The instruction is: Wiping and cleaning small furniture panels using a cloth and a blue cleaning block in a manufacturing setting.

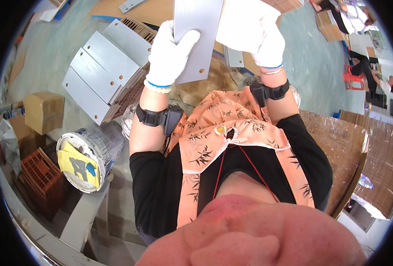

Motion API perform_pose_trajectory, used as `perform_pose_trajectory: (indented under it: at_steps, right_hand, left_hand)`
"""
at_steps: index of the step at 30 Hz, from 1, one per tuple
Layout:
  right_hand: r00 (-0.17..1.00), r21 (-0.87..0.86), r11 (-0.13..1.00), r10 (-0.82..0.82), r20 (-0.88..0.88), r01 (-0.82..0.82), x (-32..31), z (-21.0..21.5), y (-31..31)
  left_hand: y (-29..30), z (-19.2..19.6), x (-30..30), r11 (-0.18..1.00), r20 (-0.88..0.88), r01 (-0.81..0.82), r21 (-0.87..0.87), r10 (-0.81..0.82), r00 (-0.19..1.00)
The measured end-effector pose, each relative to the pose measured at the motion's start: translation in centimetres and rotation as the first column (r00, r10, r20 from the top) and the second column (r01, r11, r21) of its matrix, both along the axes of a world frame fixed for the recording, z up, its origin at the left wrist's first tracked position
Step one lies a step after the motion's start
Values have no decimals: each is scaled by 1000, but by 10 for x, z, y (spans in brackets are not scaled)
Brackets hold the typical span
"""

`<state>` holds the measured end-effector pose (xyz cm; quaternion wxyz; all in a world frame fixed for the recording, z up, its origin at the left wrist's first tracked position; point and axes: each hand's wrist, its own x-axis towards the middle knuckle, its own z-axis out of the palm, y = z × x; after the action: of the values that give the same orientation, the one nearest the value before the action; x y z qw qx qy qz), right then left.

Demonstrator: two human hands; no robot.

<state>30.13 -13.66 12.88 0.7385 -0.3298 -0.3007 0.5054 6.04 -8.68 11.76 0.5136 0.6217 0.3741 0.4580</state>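
Observation:
My left hand [170, 55], in a white glove, grips a flat grey board [197, 40] by its left side, thumb across its face. The board has a drilled hole near its lower corner, and its top runs out of view. My right hand [269, 44], gloved in white too, is closed on a white cloth-like piece [236, 27] at the board's right edge. Whether that piece is cloth or a soft sheet I cannot tell. To the left lies a stack of similar grey boards [101, 66] with holes at their corners.
A round white-rimmed bucket [101, 150] with a yellow sheet on its lid stands at lower left. Beside it are a brown crate [41, 175] and a cardboard box [45, 111]. Large cardboard panels [338, 146] lie to the right. People sit farther off near a red stool [352, 80].

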Motion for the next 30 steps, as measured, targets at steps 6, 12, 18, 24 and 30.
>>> perform_pose_trajectory:
  at_steps: [6,12,18,24,30]
  right_hand:
    - [994,-144,986,95,58,-86,-14,-32,60]
    - [833,-129,832,549,60,-539,-109,-18,101]
    - [754,-212,881,473,457,-424,-194,-12,110]
    - [-157,218,971,-232,960,-103,-240,-22,109]
    - [142,361,651,-365,920,-668,-314,-35,105]
  left_hand:
    - [7,-5,-11,987,195,-67,-149,96,976]
    - [7,6,-20,983,730,96,-156,49,681]
    - [4,25,-27,862,745,191,-469,270,610]
    - [3,41,-30,984,933,172,-47,-18,359]
    - [-3,79,-40,934,992,356,25,-66,104]
